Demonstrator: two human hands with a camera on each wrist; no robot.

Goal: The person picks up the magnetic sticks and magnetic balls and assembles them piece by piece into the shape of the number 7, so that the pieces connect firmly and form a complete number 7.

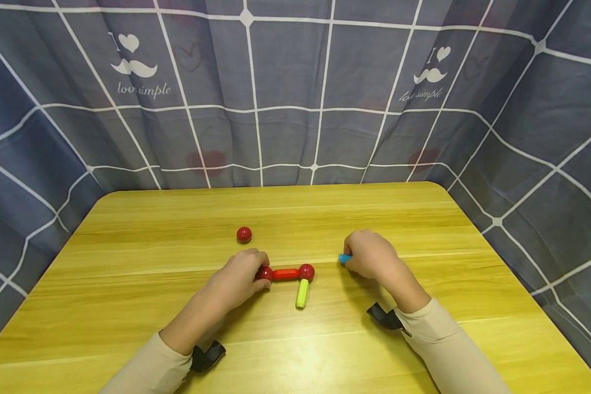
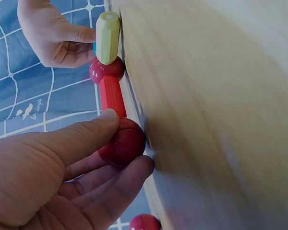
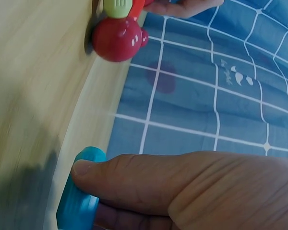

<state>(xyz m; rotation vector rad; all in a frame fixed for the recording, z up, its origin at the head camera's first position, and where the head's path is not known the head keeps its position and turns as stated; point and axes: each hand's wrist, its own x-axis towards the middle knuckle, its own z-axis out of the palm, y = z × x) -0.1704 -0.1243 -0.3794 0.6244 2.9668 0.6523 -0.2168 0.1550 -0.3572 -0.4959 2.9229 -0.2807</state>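
- Ctr, below mid-frame: green rod [image 1: 302, 294] points toward viewer, far end at R red ball [image 1: 306, 272]
- Just L of it: L hand [image 1: 236, 278] pinches L red ball [image 1: 266, 273] btwn thumb & fingers; red rod [image 1: 285, 274] spans the 2 balls
- R of ctr: R hand [image 1: 373, 254] pinches blue rod [image 3: 79, 206], apart from the joined pcs
- Step now, prob: steadying joined pcs while bringing in blue rod; next move likely calls for lining its end up w/ a ball & pushing, L hand bracing
- Upper L of ctr: loose red ball [image 1: 244, 235], beyond L hand
- Room: tabletop [image 1: 276, 350] open btwn forearms & btwn hands; far edge well past hands, curtain [image 1: 285, 137] behind
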